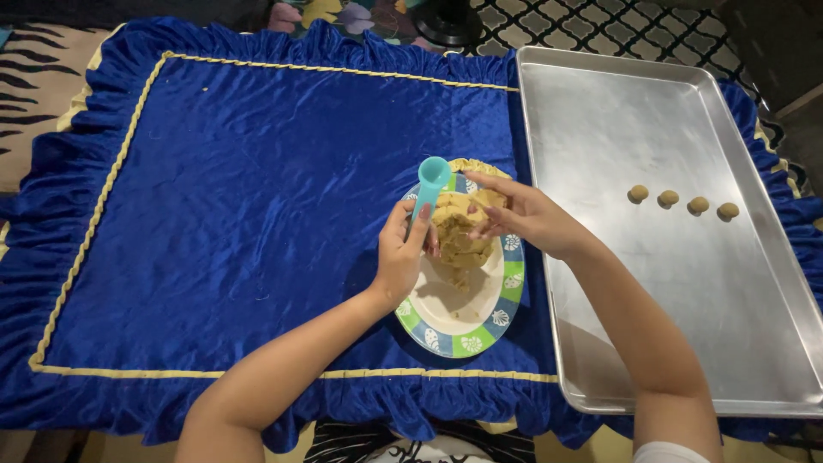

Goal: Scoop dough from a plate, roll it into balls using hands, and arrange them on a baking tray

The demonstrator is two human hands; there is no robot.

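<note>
A lump of tan dough (459,236) sits on a white plate (467,330) with a green and blue patterned rim. My left hand (401,253) grips a turquoise plastic scoop (429,182), cup end pointing up, beside the dough's left side. My right hand (523,214) rests its fingers on the top right of the dough, pinching at it. Several small dough balls (681,201) lie in a row on a large metal baking tray (600,111) to the right.
The plate and tray rest on a blue velvet cloth (257,197) with gold trim and ruffled edges. A patterned rug (617,26) and a dark round base (446,21) show beyond the far edge.
</note>
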